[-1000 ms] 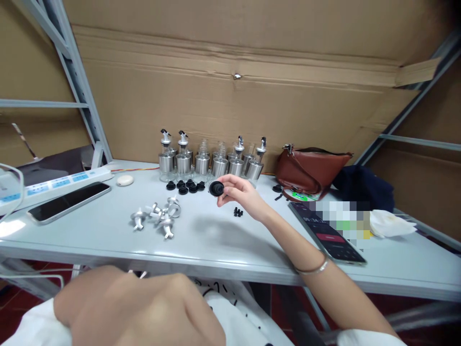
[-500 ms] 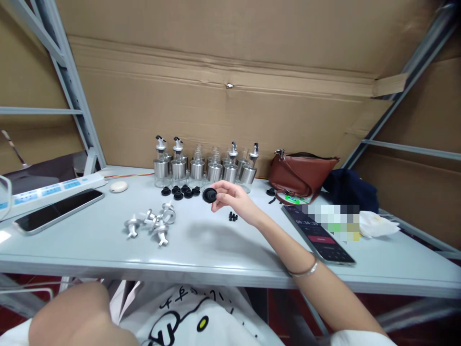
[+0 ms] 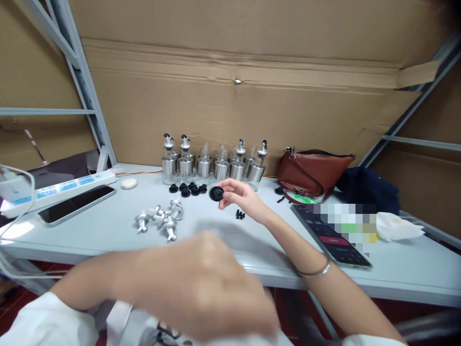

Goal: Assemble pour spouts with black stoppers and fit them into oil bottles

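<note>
My right hand point(image 3: 240, 197) reaches out over the pale table point(image 3: 108, 235) and pinches a round black cap point(image 3: 216, 193) between thumb and fingers. Just left of it lie several more black caps point(image 3: 188, 189) in front of a row of steel-and-glass dispenser bottles point(image 3: 212, 163). A cluster of silver pourer spouts point(image 3: 160, 220) lies further left. Tiny black plugs point(image 3: 239, 214) sit under my right wrist. My left hand point(image 3: 205, 283) is close to the camera, blurred by motion, back of the hand up; its fingers are smeared.
A dark phone point(image 3: 75, 204) and a white power strip point(image 3: 61, 187) lie at the left, with a small white oval case point(image 3: 128, 183). At the right are a brown leather bag point(image 3: 313, 170), a second phone with a lit screen point(image 3: 329, 235) and crumpled tissue point(image 3: 396, 227). Cardboard lines the back.
My left hand has risen from the lower left into the middle of the view, near the camera. My right hand stays over the table holding the black cap.
</note>
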Demonstrator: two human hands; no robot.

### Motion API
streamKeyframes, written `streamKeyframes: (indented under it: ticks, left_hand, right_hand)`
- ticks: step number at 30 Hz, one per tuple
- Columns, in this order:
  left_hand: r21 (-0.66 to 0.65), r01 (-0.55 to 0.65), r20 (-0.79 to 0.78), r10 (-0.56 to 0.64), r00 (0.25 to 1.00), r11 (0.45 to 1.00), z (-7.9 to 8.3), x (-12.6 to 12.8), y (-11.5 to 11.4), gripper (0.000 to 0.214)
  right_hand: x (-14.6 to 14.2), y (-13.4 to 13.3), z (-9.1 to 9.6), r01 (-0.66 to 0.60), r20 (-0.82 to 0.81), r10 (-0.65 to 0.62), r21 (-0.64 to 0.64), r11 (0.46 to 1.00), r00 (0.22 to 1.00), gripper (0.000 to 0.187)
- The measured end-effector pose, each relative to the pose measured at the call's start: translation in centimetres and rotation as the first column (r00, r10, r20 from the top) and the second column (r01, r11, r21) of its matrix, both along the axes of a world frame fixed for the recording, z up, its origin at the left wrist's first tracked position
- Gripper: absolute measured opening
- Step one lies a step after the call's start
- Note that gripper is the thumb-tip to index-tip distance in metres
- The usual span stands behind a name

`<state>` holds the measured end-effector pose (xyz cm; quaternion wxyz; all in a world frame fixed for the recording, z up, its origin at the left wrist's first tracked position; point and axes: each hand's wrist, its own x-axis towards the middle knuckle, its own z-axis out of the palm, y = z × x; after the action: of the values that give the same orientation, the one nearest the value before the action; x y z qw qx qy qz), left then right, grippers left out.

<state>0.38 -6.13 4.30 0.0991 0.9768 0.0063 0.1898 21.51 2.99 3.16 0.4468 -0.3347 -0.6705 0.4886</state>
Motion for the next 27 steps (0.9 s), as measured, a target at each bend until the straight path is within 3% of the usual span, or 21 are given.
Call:
streamKeyframes:
  ticks: [2, 3, 5, 7, 13, 22, 27]
  left_hand:
    - [-0.025, -0.215, 0.069, 0.216, 0.974, 0.976, 3.4, 1.8, 3.4, 0.027]
    - [-0.017, -0.324, 0.1, 0.324, 0.941, 0.946, 4.2, 2.3, 5.0, 0.031]
    - [-0.021, -0.517, 0.094, 0.517, 0.851, 0.856, 4.4, 2.4, 7.6, 0.042]
    - [-0.087, -0.629, 0.098, 0.635, 0.766, 0.772, 3.3, 2.0, 9.4, 0.05]
    - [-0.272, -0.577, -0.008, 0.597, 0.802, 0.77, 0.9, 1.7, 10.9, 0.035]
    - [-0.422, -0.544, -0.02, 0.593, 0.805, 0.725, 0.4, 2.1, 10.8, 0.021]
    - [-0.425, -0.56, 0.0, 0.618, 0.786, 0.712, 0.2, 2.1, 10.9, 0.014]
  right_hand:
    - [-0.1, 0.0, 0.0, 0.009, 0.003, -0.009, 0.005, 1.0, 1.0, 0.019]
    - [-0.1, 0.0, 0.0, 0.013, 0.007, -0.013, 0.008, 1.0, 1.0, 0.02]
    - [-0.2, 0.0, -0.1, 0.02, 0.01, -0.02, 0.017, 1.0, 1.0, 0.021]
    - [-0.1, 0.1, -0.1, 0.016, 0.008, -0.016, 0.026, 1.0, 1.0, 0.022]
    - [0.1, 0.2, -0.4, 0.04, 0.032, -0.043, 0.097, 0.994, 0.999, 0.023]
    - [0.0, -0.4, 0.1, 0.091, 0.173, -0.127, 0.2, 0.976, 0.977, 0.026]
    - [-0.1, -0.5, 0.1, 0.115, 0.22, -0.165, 0.224, 0.968, 0.961, 0.032]
